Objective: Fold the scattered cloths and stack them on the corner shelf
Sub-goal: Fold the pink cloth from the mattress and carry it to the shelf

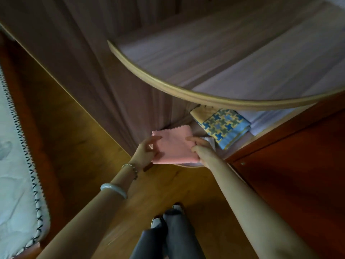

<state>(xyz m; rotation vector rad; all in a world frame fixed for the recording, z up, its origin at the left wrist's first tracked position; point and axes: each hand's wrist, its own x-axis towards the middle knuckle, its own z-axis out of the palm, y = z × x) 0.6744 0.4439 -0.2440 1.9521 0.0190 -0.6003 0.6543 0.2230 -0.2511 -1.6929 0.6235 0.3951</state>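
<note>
Pink cloth (174, 146): folded, roughly square, held flat over the front lip of the lower corner shelf (265, 122). Left hand (144, 152) pinches its left edge and right hand (200, 145) pinches its right edge, fingers curled. Patterned cloth (226, 128) lies folded just right and deeper in, with the right hand nearer it. Judgement: stacking calls for a shift rightward and inward.

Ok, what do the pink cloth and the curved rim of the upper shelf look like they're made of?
The pink cloth looks like soft matte fabric, possibly microfibre: its far edge is cut in small zigzags and the surface looks fuzzy. The shelf rim seems pale wood or wood-look trim, smooth with a slight sheen: a highlight runs along its rounded curve.
</note>
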